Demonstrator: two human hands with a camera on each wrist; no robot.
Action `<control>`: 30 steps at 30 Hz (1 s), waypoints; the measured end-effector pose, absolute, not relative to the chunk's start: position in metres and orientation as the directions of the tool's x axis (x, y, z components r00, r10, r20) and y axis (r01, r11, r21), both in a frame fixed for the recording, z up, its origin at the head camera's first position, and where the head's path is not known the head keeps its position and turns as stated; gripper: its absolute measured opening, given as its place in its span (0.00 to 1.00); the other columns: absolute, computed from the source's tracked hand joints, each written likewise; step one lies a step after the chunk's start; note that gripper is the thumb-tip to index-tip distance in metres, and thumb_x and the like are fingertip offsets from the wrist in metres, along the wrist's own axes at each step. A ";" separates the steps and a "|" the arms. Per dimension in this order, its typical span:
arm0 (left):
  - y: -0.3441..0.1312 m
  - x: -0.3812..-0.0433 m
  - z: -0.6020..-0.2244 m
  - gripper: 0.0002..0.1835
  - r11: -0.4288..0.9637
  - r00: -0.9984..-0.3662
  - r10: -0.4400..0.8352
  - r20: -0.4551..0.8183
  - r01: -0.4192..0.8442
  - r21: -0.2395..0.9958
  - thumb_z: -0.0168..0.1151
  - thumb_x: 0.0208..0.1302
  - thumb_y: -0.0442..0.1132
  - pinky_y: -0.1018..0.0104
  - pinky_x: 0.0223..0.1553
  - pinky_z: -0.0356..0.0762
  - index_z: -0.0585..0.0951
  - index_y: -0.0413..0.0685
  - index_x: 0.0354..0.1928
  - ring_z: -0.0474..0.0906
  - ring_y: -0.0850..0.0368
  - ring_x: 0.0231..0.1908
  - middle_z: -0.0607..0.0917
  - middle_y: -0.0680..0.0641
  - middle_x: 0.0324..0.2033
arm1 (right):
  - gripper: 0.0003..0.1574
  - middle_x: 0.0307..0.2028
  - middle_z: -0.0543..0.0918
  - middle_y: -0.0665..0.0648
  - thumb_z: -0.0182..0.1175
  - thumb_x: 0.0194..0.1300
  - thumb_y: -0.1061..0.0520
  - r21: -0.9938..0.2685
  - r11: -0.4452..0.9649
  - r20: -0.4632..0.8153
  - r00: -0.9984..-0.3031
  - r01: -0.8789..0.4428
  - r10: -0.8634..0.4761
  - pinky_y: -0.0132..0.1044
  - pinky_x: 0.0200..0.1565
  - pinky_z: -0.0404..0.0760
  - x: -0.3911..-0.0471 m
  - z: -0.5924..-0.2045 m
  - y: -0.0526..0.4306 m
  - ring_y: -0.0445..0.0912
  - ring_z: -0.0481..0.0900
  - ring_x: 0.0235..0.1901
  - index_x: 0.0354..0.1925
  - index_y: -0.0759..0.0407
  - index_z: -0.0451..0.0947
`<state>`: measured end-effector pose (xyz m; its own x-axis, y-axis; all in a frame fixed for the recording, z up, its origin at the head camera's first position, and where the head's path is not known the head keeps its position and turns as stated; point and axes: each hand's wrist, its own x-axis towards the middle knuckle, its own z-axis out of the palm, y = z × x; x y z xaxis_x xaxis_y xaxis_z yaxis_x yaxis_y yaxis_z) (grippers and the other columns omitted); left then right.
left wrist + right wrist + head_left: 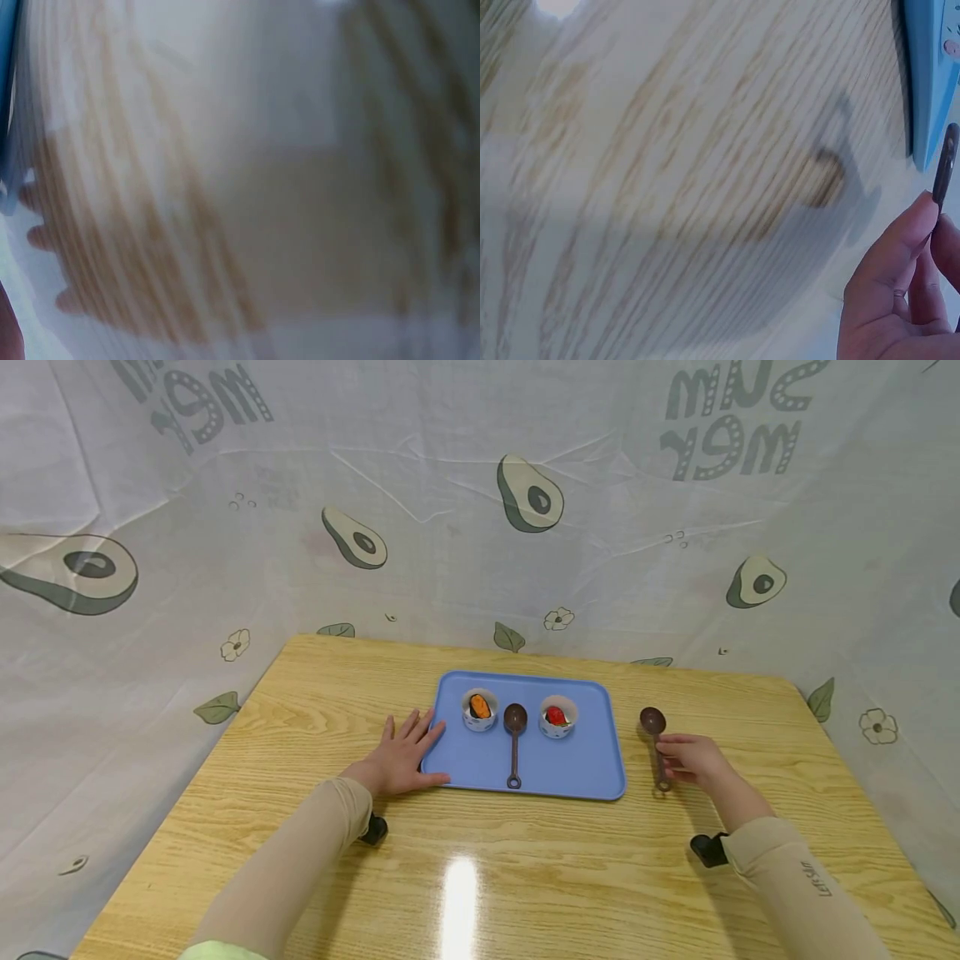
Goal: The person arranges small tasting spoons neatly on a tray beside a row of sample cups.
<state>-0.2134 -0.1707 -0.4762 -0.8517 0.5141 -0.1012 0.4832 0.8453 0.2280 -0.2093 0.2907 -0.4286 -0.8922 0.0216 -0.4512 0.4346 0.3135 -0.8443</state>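
Note:
My right hand [693, 757] pinches the handle of a brown spoon [653, 722] between thumb and fingers, to the right of a blue tray [577, 768]. In the right wrist view the spoon's handle end [948, 161] sticks up from the fingertips. My left hand [405, 756] lies with fingers spread at the tray's left edge, its thumb along the front left corner. On the tray a second brown spoon [514, 743] lies between two small patterned cups. The left cup [479, 724] holds an orange-topped sushi piece [480, 705]; the right cup [557, 730] holds a red-topped one [556, 716].
Everything stands on a wood-grain table [555, 877]. A white cloth [450, 585] printed with avocados and leaves hangs behind the table and along its sides. A black wrist device [708, 850] sits under the right forearm, another [374, 830] under the left.

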 end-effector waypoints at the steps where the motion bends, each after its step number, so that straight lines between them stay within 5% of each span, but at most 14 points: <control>1: -0.171 -0.213 -0.476 0.53 0.847 -0.852 0.512 -0.104 0.481 0.228 0.42 0.56 0.76 0.33 0.65 0.29 0.49 0.48 0.74 0.35 0.37 0.72 0.43 0.40 0.74 | 0.31 0.23 0.76 0.40 0.51 0.69 0.60 -0.844 0.315 -0.452 -0.892 0.435 0.021 0.27 0.29 0.79 -0.209 -0.428 0.289 0.33 0.75 0.24 0.64 0.77 0.58; 7: -0.170 -0.213 -0.472 0.50 0.856 -0.856 0.500 -0.131 0.466 0.223 0.49 0.59 0.70 0.33 0.65 0.30 0.48 0.49 0.74 0.34 0.38 0.73 0.42 0.41 0.74 | 0.32 0.26 0.75 0.41 0.50 0.70 0.59 -0.835 0.338 -0.459 -0.888 0.434 0.008 0.27 0.31 0.79 -0.210 -0.423 0.282 0.34 0.74 0.26 0.65 0.76 0.58; 30: -0.171 -0.216 -0.471 0.49 0.854 -0.854 0.505 -0.129 0.472 0.220 0.51 0.59 0.68 0.33 0.65 0.31 0.48 0.50 0.74 0.35 0.39 0.73 0.42 0.42 0.74 | 0.31 0.24 0.75 0.43 0.51 0.68 0.60 -0.832 0.333 -0.474 -0.880 0.444 -0.011 0.27 0.29 0.78 -0.220 -0.416 0.253 0.34 0.74 0.24 0.64 0.76 0.58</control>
